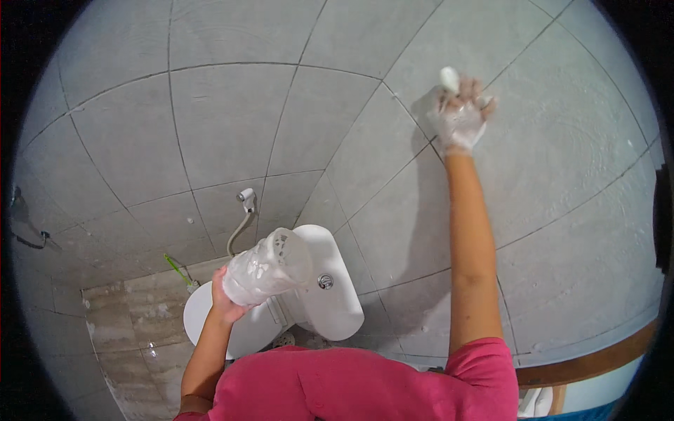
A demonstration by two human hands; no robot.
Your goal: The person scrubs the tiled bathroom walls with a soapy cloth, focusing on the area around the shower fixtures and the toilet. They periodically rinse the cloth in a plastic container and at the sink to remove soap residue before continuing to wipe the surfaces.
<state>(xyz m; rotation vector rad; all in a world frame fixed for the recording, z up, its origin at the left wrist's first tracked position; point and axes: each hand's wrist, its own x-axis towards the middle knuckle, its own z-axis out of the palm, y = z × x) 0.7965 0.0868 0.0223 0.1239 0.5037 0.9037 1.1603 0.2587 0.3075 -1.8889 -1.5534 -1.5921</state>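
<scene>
My left hand (226, 300), closed, grips a clear plastic container (265, 270) coated in white suds. The container is tilted over the toilet, and its open end faces up and to the right. Up on the right, my right hand (463, 125) is covered in foam and is at the grey tiled wall (554, 147), with its fingers curled. A white rounded object (449, 78) juts out above the fingers. Most of that object is hidden by the hand, so its kind does not show.
Below the container stands a white toilet with its cistern (330, 302) and closed lid (202, 319). A bidet sprayer (246, 196) hangs on the wall behind it. A green-handled brush (173, 265) leans near the wet brown floor (133, 326). Wooden trim (590, 365) runs at lower right.
</scene>
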